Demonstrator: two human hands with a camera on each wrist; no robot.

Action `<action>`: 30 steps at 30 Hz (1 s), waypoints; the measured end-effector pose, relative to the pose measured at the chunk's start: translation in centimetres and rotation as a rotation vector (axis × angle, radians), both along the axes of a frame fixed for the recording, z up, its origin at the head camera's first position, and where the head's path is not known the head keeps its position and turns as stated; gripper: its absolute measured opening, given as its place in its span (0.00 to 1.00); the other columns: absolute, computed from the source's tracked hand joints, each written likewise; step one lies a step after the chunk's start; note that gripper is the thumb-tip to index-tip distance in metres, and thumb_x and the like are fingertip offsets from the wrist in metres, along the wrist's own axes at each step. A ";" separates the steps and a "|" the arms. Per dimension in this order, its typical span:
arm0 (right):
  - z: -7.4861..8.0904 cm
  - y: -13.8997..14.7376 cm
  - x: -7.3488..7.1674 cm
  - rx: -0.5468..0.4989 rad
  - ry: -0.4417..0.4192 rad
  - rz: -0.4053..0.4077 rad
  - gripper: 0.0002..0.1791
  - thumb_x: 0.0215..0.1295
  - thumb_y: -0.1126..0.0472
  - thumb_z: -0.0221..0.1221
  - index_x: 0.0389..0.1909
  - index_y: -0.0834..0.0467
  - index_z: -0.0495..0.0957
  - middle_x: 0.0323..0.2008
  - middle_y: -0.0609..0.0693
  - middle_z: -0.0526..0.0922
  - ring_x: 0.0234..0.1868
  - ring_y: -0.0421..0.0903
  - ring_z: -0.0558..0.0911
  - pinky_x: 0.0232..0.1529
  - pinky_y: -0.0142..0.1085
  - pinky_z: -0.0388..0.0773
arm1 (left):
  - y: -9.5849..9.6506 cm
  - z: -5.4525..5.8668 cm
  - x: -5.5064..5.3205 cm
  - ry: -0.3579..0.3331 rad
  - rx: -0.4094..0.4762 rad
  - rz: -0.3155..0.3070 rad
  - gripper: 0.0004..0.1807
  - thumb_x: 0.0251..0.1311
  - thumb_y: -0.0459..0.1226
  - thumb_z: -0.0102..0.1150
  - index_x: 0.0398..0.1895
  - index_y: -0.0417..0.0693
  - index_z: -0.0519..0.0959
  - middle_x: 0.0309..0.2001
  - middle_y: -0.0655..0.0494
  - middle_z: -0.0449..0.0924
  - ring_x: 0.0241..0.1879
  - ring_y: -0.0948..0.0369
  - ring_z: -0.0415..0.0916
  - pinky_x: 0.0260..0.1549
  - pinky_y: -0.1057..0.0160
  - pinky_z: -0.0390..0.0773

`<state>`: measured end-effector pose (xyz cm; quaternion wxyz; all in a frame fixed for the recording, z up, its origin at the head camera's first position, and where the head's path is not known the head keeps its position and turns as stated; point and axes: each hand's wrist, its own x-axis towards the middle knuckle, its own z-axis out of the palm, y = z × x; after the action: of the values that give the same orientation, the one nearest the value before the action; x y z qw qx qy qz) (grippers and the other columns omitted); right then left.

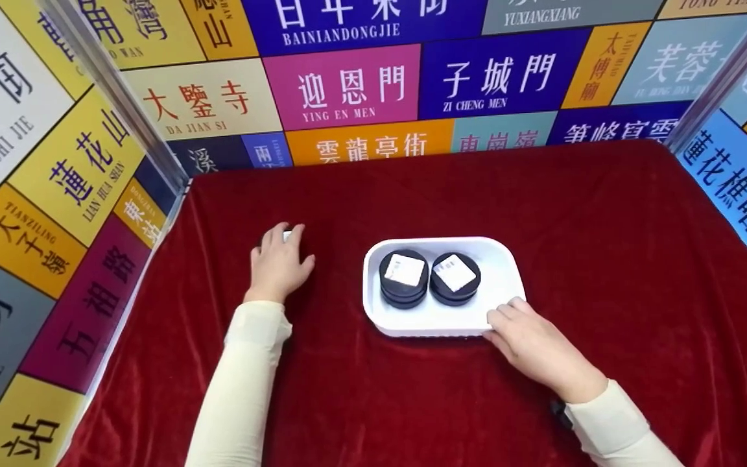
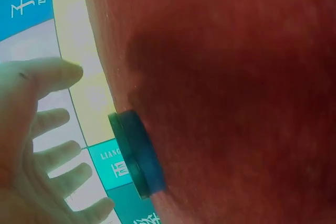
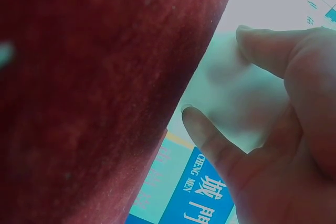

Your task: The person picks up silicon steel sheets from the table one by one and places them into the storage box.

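A white tray (image 1: 506, 285) sits on the red cloth. In its left and middle part are two stacks of round black discs, a left stack (image 1: 404, 279) and a right stack (image 1: 455, 279), each topped by a white square label. My right hand (image 1: 535, 344) grips the tray's near right corner, its thumb and a finger (image 3: 202, 129) against the white wall in the right wrist view. My left hand (image 1: 279, 266) hovers left of the tray with fingers spread over another black disc (image 2: 137, 153), whose white label peeks between the fingers in the head view. The fingers look apart from this disc.
Red velvet cloth (image 1: 373, 402) covers the table. Panels of coloured signs (image 1: 347, 91) stand behind it and along both sides, with metal posts (image 1: 133, 97) at the back corners.
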<state>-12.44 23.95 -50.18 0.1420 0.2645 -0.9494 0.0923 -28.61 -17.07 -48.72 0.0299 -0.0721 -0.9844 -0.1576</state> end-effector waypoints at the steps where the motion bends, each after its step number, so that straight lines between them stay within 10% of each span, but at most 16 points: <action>1: 0.0 0.0 0.0 0.000 0.001 0.001 0.14 0.62 0.60 0.68 0.28 0.54 0.70 0.28 0.46 0.74 0.36 0.47 0.71 0.35 0.38 0.74 | -0.2 -0.1 0.0 -0.013 0.001 0.002 0.35 0.68 0.49 0.57 0.76 0.52 0.62 0.76 0.44 0.57 0.76 0.44 0.52 0.65 0.33 0.61; 30: 0.2 0.1 0.1 0.008 -0.006 -0.003 0.14 0.62 0.60 0.68 0.29 0.54 0.70 0.28 0.46 0.75 0.37 0.46 0.72 0.36 0.38 0.75 | -1.8 -1.4 -2.1 -0.179 0.026 0.020 0.34 0.72 0.51 0.52 0.79 0.61 0.58 0.81 0.41 0.42 0.78 0.36 0.42 0.68 0.28 0.56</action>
<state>-12.39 24.05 -50.00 0.1383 0.2633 -0.9506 0.0894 -30.66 -18.92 -50.15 -0.0559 -0.0475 -0.9816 -0.1761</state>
